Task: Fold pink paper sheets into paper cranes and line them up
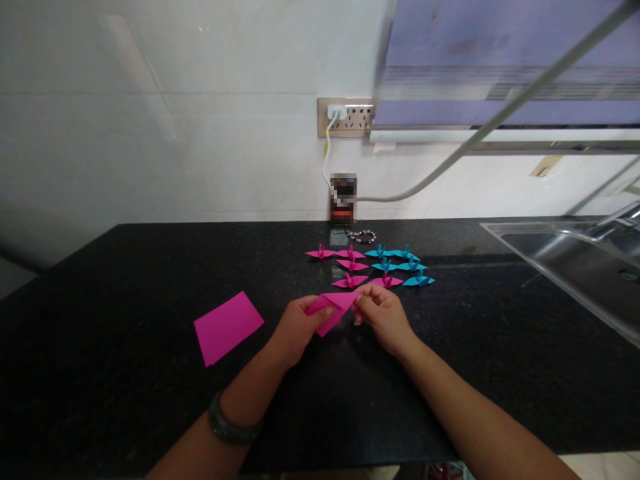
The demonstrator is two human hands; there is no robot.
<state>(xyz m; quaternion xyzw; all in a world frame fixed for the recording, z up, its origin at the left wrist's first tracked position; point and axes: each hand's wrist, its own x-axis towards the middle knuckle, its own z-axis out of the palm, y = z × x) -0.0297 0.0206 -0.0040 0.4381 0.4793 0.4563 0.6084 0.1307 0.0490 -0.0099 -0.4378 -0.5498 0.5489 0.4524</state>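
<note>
A partly folded sheet of pink origami paper [334, 311] is held up between my two hands, just above the black counter. My left hand [303, 325] grips its left side, thumb on top. At the right corner, my right hand [384, 312] pinches the paper between thumb and fingers. Just beyond the hands lie several folded paper cranes in short rows: pink cranes [353, 265] on the left and blue cranes [411, 265] mostly on the right. Flat pink paper [229, 328] rests to the left of my left hand.
The black counter [125, 280] meets a white tiled wall. A phone-like device [343, 199] leans there, with a cable to the socket panel [357, 119]. In front of it lies a beaded bracelet [367, 237]. A steel sink [530, 267] is at the right, and a grey hose [465, 147] crosses above.
</note>
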